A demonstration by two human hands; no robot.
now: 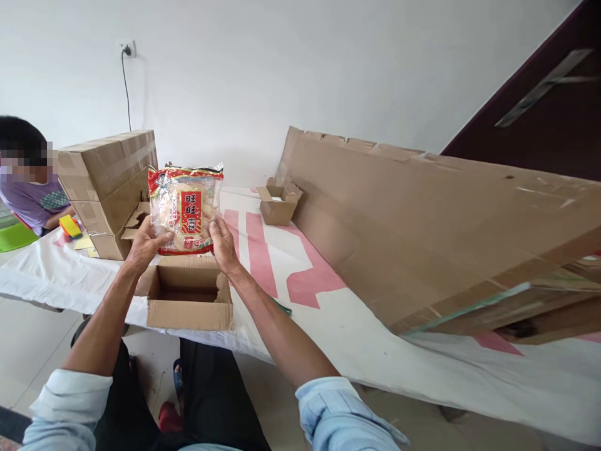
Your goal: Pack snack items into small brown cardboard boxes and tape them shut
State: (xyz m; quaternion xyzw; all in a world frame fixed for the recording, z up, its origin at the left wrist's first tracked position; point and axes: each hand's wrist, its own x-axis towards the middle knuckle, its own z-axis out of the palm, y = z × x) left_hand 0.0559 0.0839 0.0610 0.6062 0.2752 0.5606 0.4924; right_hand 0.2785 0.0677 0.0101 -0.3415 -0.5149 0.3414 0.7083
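Note:
Between my two hands is a bag of rice crackers [190,213], red and clear plastic with a red label in the middle, held upright. My left hand [146,245] grips its lower left corner, thumb across the front. The lower right edge is pinched by my right hand [223,243], thumb in front, with the other fingers partly hidden. Just below the bag stands an open cardboard box [190,315] at the table's near edge. Its visible interior is dark, and its bottom cannot be made out.
Stacked cardboard boxes [106,188] stand to the left, by a yellow and orange tape dispenser [70,227]. A person in a purple shirt [30,197] sits beyond. A small open box [278,203] stands further back. A large cardboard sheet [422,232] leans across the right side of the cloth-covered table [347,332].

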